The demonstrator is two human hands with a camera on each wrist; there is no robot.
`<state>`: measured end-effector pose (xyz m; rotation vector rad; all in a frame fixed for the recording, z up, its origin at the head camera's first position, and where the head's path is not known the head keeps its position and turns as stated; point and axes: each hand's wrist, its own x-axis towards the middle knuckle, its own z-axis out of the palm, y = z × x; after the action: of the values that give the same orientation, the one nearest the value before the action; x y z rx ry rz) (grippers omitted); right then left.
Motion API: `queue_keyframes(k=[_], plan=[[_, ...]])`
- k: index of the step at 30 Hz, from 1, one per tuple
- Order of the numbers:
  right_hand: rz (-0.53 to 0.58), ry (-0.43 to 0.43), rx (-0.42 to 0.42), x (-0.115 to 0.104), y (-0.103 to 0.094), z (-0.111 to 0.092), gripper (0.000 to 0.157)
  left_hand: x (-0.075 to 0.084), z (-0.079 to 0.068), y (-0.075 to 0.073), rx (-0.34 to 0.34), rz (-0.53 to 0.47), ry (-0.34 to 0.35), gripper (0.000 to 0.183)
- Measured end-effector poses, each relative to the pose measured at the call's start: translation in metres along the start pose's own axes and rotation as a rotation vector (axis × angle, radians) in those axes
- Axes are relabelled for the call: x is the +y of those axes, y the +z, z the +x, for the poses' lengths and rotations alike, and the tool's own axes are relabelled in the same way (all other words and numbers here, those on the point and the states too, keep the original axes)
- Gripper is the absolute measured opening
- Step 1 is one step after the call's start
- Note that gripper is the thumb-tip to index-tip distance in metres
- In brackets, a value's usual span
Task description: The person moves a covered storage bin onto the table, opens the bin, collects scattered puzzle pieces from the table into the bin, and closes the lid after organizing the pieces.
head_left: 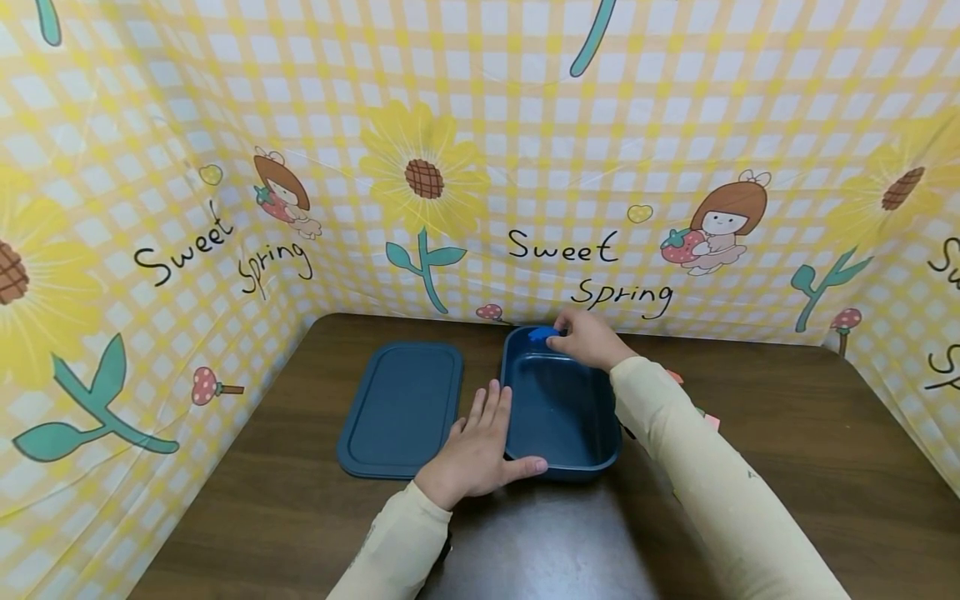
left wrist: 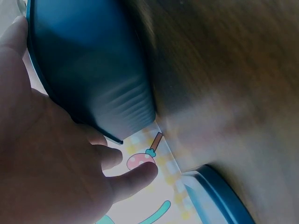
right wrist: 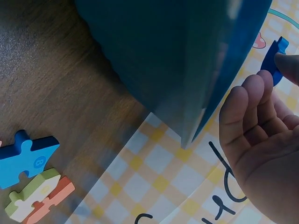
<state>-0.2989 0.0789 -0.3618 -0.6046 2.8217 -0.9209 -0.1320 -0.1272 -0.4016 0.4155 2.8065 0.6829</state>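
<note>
Near the head view's centre, the right hand (head_left: 592, 340) is pinching a blue puzzle piece (head_left: 542, 334) at the top of the storage box (head_left: 564, 417); the straight-fingered left hand (head_left: 474, 452) should be steadying its left side.

The box (head_left: 564, 408) is looking like smooth plastic, its inner walls catching a soft sheen. The lid (head_left: 405, 408) is showing a matt plastic face. The table (head_left: 247, 500) is displaying wood grain, gleaming near the front. The backdrop (head_left: 495, 108) is creasing like thin cloth. The small blue piece (right wrist: 269, 63) and the puzzle pieces (right wrist: 30, 156) are presenting smooth faces, wood or plastic being unclear.
</note>
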Motion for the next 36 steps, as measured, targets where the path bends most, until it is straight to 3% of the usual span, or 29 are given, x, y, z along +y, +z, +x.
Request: queue_keyframes(k=[16,22,25,36], plan=[[-0.003,-0.007,0.000,-0.001,0.002,0.001,0.027,0.001,0.000,-0.001,-0.001,0.006,-0.004,0.110],[-0.044,-0.004,-0.088,0.004,0.009,0.001,0.045,0.002,-0.001,-0.001,-0.008,0.000,-0.011,0.110],[-0.045,0.012,-0.100,0.008,0.009,-0.001,0.045,0.003,0.000,0.000,-0.011,-0.006,-0.008,0.110],[0.069,-0.024,0.021,0.014,-0.022,-0.015,0.035,-0.001,0.001,0.002,0.001,-0.015,-0.002,0.110]])
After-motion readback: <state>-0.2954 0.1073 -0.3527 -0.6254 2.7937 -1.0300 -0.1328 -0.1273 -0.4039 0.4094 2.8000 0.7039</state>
